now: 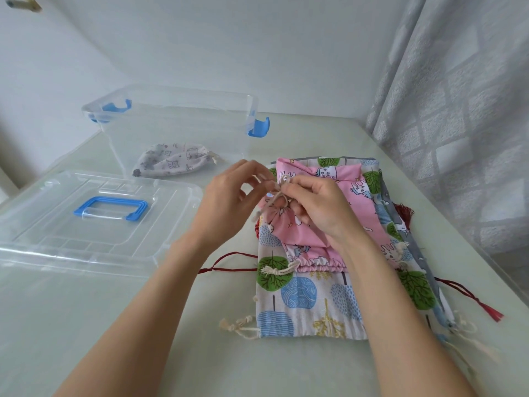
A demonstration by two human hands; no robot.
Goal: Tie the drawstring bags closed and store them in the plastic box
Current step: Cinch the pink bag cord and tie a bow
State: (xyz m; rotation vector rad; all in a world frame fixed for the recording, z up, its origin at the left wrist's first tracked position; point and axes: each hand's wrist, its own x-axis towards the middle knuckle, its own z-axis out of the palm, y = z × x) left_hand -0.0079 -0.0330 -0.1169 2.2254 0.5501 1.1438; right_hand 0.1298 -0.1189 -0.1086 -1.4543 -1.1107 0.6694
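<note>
A pink patterned drawstring bag [352, 204] lies on top of a stack of bags, its mouth gathered tight near the middle of the table. My left hand [229, 202] and my right hand [320, 202] both pinch its beige drawstring [279, 190], which forms a knot between my fingers. Beneath it lie a second pink bag [315, 257] and a larger tree-print bag [309, 305]. A clear plastic box [171, 124] with blue latches stands at the back left. Inside it rests a grey patterned bag [171, 163], drawn shut.
The box's clear lid [86, 224] with a blue handle lies flat at the left. Dark red cords with a tassel [492, 310] stick out from under the stack. A patterned curtain [458, 110] hangs along the table's right edge. White walls stand behind.
</note>
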